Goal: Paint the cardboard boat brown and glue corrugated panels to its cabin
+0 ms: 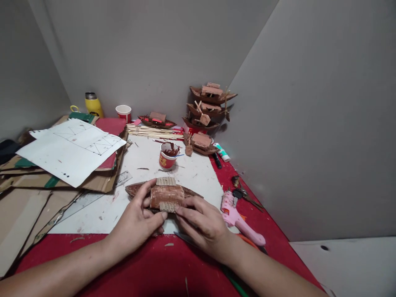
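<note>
A brown cardboard model boat (163, 194) with a painted, ridged roof lies on the white sheet (102, 214) in front of me. My left hand (139, 220) grips its left side, thumb and fingers closed against the hull and roof. My right hand (201, 222) holds the right side, fingertips pinched on the roof's near edge. A red paper cup (167, 156) with brown paint and a brush stands just beyond the boat.
Finished model boats (210, 107) are stacked in the back corner, another boat (157, 119) beside a bundle of wooden sticks (154, 131). A pink glue gun (239, 218) and scissors (247, 196) lie right. Cardboard and a drawn paper sheet (71, 150) pile left; yellow bottle (93, 105) behind.
</note>
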Demonstrator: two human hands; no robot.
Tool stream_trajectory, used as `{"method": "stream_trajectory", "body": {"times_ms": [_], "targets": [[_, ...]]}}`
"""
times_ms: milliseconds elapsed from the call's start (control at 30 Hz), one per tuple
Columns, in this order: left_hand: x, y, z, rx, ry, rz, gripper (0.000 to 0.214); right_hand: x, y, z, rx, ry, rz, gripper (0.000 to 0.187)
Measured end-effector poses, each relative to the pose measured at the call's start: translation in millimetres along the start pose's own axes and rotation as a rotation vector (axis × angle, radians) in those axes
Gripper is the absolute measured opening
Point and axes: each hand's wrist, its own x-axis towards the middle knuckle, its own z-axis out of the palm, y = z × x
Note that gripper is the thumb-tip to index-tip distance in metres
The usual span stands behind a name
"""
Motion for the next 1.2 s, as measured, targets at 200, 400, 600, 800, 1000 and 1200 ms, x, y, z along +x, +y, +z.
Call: {"method": "stream_trajectory", "body": {"times_ms": [200,400,600,800,1000,1200], "targets": [[0.5,0.1,2.0,0.004,0.006,0.012,0.081,0.8,-1.0,-0.7,-0.029,0.001,-0.014,0.024],[2.8,-3.3,3.5,0.041,0.032,0.024,0.081,1.3,0.1,-0.8,0.031,0.0,0.031,0.027],[3.3,-6.4,4.0,0.064,0.036,0.012,0.081,0.7,0.4,-1.8,0.035,-0.019,0.021,0.027],[1.9,-4.9,3.2,0.05,0.019,-0.017,0.086,0.1,1.4,-4.0,-0.01,-0.066,-0.03,0.026],[1.8,-1.9,4.1,0.039,0.007,-0.017,0.085,-0.3,1.6,-3.1,-0.077,-0.105,-0.062,0.026],[3.6,1.5,4.0,0.038,-0.023,-0.018,0.081,-1.0,0.9,-2.5,-0.11,-0.124,-0.075,0.025]]}}
